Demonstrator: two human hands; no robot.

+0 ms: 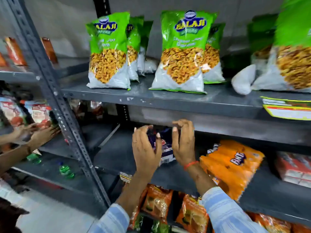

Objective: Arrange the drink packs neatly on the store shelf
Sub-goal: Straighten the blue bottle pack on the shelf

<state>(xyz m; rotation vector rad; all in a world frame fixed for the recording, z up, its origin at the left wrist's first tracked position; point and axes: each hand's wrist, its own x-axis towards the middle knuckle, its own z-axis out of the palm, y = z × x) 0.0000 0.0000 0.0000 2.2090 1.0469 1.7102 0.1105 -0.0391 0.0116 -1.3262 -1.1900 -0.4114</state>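
Note:
A dark blue drink pack (pixel 165 145) stands on the middle grey shelf (pixel 117 158), under the shelf above. My left hand (pixel 145 149) presses its left side and my right hand (pixel 182 142) presses its right side, fingers curled over the top. An orange Fanta drink pack (pixel 232 167) lies tilted on the same shelf just right of my right wrist. A red drink pack (pixel 294 167) rests at the far right of that shelf. Much of the blue pack is hidden by my hands.
Green snack bags (pixel 183 52) stand on the upper shelf (pixel 168 98). Orange snack packets (pixel 191 214) fill the shelf below. A perforated steel upright (pixel 67 118) divides the racks. At the left, another person's hands (pixel 38 133) touch red packets; green bottles (pixel 65 170) lie below.

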